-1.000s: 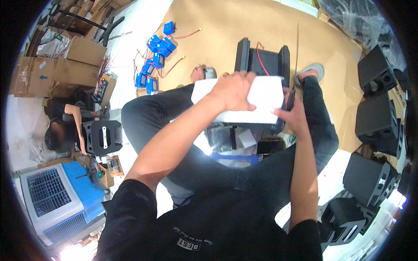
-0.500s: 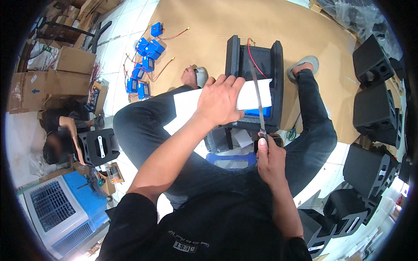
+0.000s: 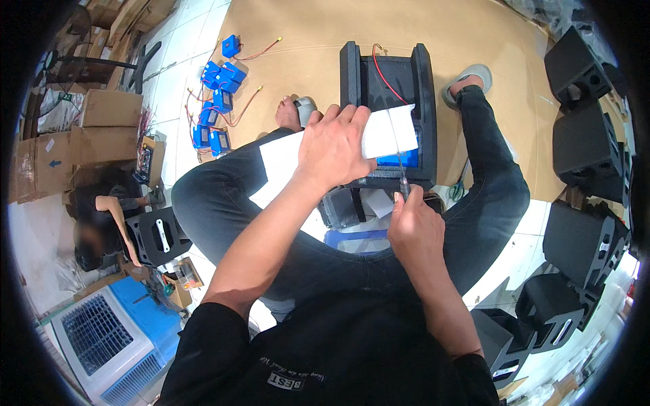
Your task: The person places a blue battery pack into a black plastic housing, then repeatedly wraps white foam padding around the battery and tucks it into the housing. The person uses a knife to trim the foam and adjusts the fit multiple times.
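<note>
My left hand (image 3: 332, 145) is closed over a folded white sheet (image 3: 387, 139), fingers at its far edge and thumb at its near edge. The sheet lies partly across an open black box (image 3: 424, 101) and extends left over my thigh. In my right hand (image 3: 416, 227) is a knife (image 3: 404, 184), gripped by its handle. Its long thin blade points away from me and crosses the sheet near its right end. Beneath the sheet, a blue battery pack (image 3: 398, 160) shows partly inside the box. A red cable (image 3: 380, 71) curves over the box's far part.
Several blue battery packs (image 3: 222, 100) with red leads lie on brown cardboard (image 3: 305, 54) at the far left. Green-handled scissors (image 3: 458, 188) rest beside my right leg. Black speaker-like cabinets (image 3: 575, 243) line the right. Another person (image 3: 101, 216) sits left, near a blue-and-white air cooler (image 3: 101, 338).
The view has shifted slightly, carrying the box and batteries up and left in the picture. The knife blade now appears thinner, turned more edge-on. Both hands keep their holds.
</note>
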A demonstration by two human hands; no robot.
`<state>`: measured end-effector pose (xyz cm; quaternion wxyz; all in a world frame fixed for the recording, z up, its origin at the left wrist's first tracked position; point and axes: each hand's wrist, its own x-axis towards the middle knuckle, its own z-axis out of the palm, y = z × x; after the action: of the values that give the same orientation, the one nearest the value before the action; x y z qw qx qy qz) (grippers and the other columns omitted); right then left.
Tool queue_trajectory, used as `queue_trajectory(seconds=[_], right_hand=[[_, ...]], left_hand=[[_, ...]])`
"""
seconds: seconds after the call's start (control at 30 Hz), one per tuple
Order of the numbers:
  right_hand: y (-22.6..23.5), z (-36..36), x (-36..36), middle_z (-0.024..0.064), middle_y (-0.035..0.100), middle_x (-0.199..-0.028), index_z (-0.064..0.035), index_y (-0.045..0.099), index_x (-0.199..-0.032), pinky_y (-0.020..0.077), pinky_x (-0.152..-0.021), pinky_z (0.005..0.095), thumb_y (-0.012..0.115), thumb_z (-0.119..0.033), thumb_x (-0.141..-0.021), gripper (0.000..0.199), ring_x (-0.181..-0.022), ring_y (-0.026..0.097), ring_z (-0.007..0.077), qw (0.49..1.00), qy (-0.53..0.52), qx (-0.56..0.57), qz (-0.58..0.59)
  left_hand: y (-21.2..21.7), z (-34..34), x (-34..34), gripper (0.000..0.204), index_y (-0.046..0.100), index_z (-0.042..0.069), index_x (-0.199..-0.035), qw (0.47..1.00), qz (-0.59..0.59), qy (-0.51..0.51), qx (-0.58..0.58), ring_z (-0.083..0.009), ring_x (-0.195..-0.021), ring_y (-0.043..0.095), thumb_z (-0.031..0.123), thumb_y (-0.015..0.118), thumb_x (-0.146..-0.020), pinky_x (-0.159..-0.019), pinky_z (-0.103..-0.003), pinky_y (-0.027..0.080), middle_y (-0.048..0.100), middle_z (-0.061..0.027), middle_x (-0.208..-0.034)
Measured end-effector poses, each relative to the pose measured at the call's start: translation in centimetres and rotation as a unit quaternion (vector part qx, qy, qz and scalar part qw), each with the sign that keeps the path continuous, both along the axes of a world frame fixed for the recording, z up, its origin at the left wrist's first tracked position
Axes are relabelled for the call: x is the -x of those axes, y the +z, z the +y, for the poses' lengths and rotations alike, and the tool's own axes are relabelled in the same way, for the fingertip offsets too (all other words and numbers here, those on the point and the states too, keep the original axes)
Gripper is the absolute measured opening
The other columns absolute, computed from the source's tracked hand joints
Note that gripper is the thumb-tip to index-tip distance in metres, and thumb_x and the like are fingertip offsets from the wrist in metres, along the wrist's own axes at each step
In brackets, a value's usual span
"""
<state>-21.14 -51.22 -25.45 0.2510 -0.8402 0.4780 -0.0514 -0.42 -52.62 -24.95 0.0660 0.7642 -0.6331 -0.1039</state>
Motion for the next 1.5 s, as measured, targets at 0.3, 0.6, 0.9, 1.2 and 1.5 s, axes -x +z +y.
queue_trajectory(seconds=[0.3, 0.6, 0.9, 1.2, 1.5], right_hand=[[0.0, -0.3, -0.4, 0.022, 0.071, -0.072, -0.0002, 0.051, -0.098, 0.059, -0.057, 0.0481, 0.059, -0.019, -0.104, 0.021, -0.066, 0.074, 0.0397, 1.0, -0.001, -0.004, 0.026], [0.0, -1.8, -1.9, 0.0254, 0.071, -0.073, 0.0012, 0.051, -0.098, 0.0592, -0.065, 0.0521, 0.053, -0.023, -0.106, 0.026, -0.07, 0.073, 0.0433, 0.999, -0.008, -0.033, 0.037], [-0.1, 0.6, 0.6, 0.0229, 0.07, -0.069, -0.0002, 0.05, -0.098, 0.0592, -0.058, 0.0485, 0.058, -0.021, -0.104, 0.023, -0.066, 0.073, 0.0413, 0.997, 0.0, -0.023, 0.076], [-2.5, -2.0, -1.8, 0.0293, 0.071, -0.076, 0.0032, 0.051, -0.101, 0.0583, -0.069, 0.0548, 0.053, -0.023, -0.105, 0.027, -0.077, 0.073, 0.0472, 0.997, -0.017, -0.071, 0.036], [-2.7, 0.0, -0.3, 0.0312, 0.071, -0.08, 0.0037, 0.05, -0.104, 0.0587, -0.072, 0.0561, 0.052, -0.024, -0.106, 0.028, -0.079, 0.073, 0.0491, 0.989, -0.016, -0.102, 0.106]], left_hand=[[0.0, 0.0, 0.2, 0.069, 0.063, 0.006, -0.117, 1.0, 0.002, 0.002, 0.006, -0.0353, -0.107, 0.065, 0.036, 0.088, -0.06, -0.111, -0.058, 0.037, 0.071, -0.014, -0.109], [0.2, -0.1, 0.3, 0.066, 0.063, 0.007, -0.115, 1.0, 0.005, 0.0, 0.003, -0.0344, -0.106, 0.066, 0.034, 0.088, -0.06, -0.103, -0.051, 0.044, 0.071, -0.0134, -0.108], [-0.1, 0.1, 0.4, 0.065, 0.063, 0.008, -0.114, 1.0, 0.008, 0.004, -0.002, -0.0336, -0.107, 0.066, 0.033, 0.089, -0.059, -0.108, -0.056, 0.042, 0.071, -0.0124, -0.107], [-0.7, 0.2, 0.0, 0.064, 0.065, 0.009, -0.116, 0.999, 0.01, -0.007, 0.031, -0.0334, -0.108, 0.067, 0.031, 0.089, -0.06, -0.114, -0.064, 0.036, 0.073, -0.0105, -0.109], [-0.9, 0.5, 0.1, 0.063, 0.067, 0.01, -0.115, 0.999, 0.006, -0.002, 0.042, -0.0309, -0.106, 0.068, 0.032, 0.089, -0.06, -0.106, -0.059, 0.04, 0.073, -0.0093, -0.106]])
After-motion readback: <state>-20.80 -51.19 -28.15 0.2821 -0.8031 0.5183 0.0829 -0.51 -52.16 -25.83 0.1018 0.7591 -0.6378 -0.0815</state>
